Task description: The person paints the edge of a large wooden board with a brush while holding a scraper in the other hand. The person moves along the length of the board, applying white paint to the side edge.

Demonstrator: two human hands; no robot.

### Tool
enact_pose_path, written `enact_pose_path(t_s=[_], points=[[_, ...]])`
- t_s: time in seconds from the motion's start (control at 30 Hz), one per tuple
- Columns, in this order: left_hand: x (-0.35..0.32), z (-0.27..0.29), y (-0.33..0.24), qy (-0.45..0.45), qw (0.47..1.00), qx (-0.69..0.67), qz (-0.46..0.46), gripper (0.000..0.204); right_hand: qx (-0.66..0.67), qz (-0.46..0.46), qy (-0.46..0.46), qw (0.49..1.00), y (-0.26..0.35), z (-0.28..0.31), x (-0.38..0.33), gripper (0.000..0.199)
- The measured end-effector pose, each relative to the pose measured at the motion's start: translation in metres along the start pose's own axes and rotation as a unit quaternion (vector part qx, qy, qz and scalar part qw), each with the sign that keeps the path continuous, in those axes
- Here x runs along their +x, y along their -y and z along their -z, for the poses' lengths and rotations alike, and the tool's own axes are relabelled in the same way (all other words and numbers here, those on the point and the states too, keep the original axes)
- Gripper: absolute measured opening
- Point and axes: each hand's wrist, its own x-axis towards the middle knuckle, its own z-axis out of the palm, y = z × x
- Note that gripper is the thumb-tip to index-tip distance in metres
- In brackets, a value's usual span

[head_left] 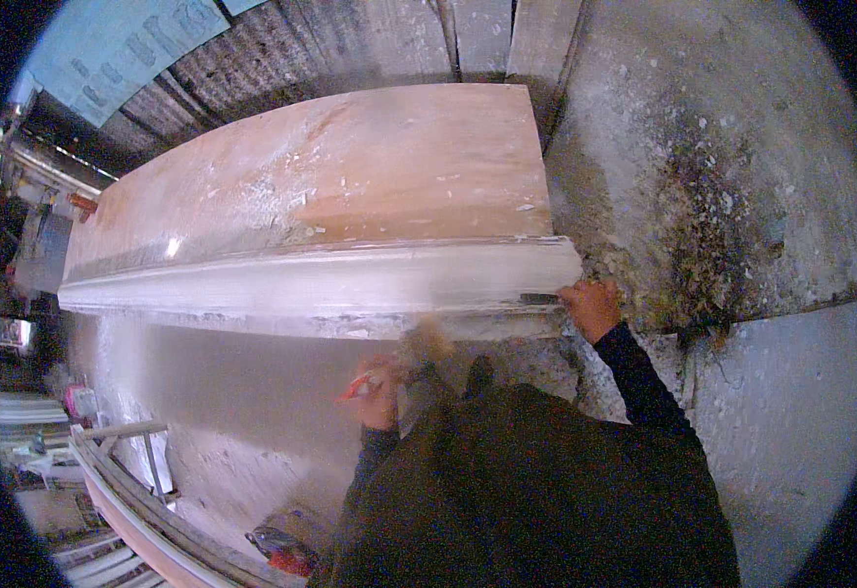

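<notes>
A long white moulding, like a plaster cornice [330, 276], runs across in front of me along the near edge of a pinkish board [428, 162]. At its right end my right hand [593, 306] is closed on a dark flat blade like a scraper [538, 298], which lies against the moulding's near side. My left hand [379, 394] hangs below the moulding, apart from it, with fingers curled round a red object [358, 385] whose kind does not show. Just above that hand is a blurred tan patch [427, 341]; I cannot tell what it is.
White crumbs lie scattered on the board. To the right, dirt and debris [708, 225] cover part of the grey floor. A corrugated sheet [272, 59] stands behind the board. At the lower left are a wooden frame [120, 500] and a dark and red bundle [286, 549].
</notes>
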Motion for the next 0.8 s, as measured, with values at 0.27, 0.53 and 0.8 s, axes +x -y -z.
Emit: enact_pose_path(t_s=[0.27, 0.53, 0.8], points=[[-0.008, -0.029, 0.0, 0.122, 0.991, 0.055, 0.018, 0.025, 0.034, 0.011, 0.048, 0.998, 0.113, -0.026, 0.069, 0.018], [0.013, -0.139, 0.001, 0.318, 0.947, 0.041, 0.027, 0.016, 0.328, -0.235, -0.125, 0.906, -0.001, 0.031, -0.015, 0.027], [0.057, -0.105, 0.029, 0.197, 0.98, 0.032, 0.01, 0.022, 0.275, -0.314, -0.165, 0.894, -0.037, -0.029, -0.091, 0.03]])
